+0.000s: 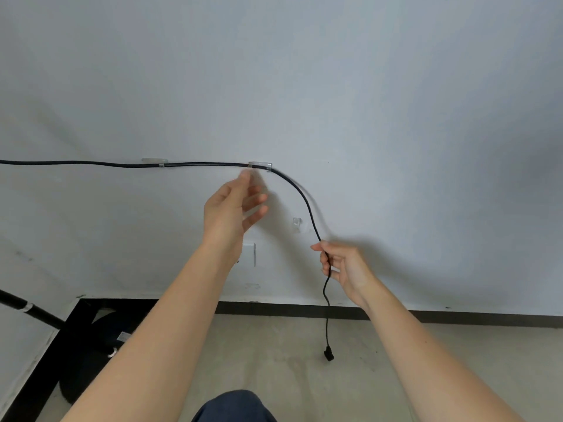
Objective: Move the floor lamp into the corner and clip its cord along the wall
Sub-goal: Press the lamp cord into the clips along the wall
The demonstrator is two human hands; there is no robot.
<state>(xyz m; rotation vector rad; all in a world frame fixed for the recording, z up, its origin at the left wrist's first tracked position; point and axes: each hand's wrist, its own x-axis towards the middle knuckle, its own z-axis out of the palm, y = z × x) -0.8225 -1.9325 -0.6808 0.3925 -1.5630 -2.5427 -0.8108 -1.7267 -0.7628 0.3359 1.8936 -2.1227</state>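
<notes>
A black cord [201, 164] runs along the white wall from the left, through one clear clip [155, 162] and a second clear clip [260, 166]. Past the second clip it curves down into my right hand [341, 268], which pinches it. Below that hand the cord hangs to a black plug [328, 356] just above the floor. My left hand [233, 208] is raised with fingers spread, its fingertips just under the second clip. A third clear clip [297, 223] sits on the wall with no cord in it. The lamp's dark round base [100, 336] and black pole [30, 310] show at lower left.
A white wall socket [249, 254] sits partly behind my left wrist. A dark skirting board [426, 315] runs along the foot of the wall above a grey floor [396, 360]. The room's corner is at lower left. My knee in dark fabric [234, 406] shows at the bottom.
</notes>
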